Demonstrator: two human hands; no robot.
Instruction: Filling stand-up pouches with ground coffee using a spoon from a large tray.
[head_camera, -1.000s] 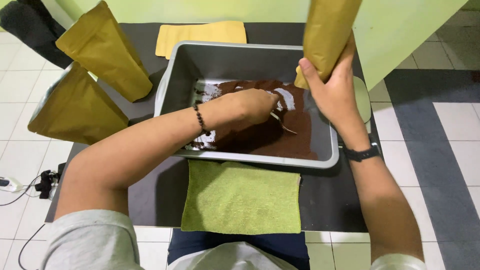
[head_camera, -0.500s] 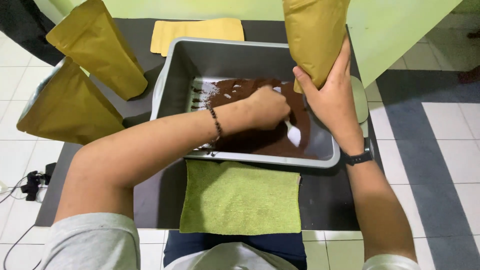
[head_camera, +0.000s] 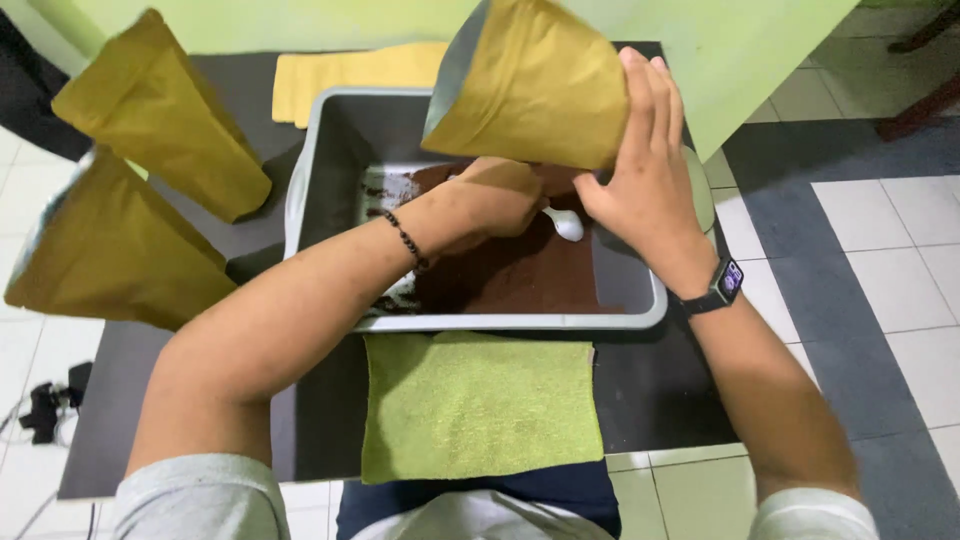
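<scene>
Gold pouch (head_camera: 530, 85) in right hand (head_camera: 640, 170).

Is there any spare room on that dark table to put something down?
Bare table shows right of the green cloth, below the tray; a narrower strip lies left of the cloth. Crowded: inside the tray, where the left hand with spoon and right hand with pouch meet.

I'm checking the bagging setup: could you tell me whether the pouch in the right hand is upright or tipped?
Tipped. The right hand holds the gold pouch slanted over the grey tray.
</scene>
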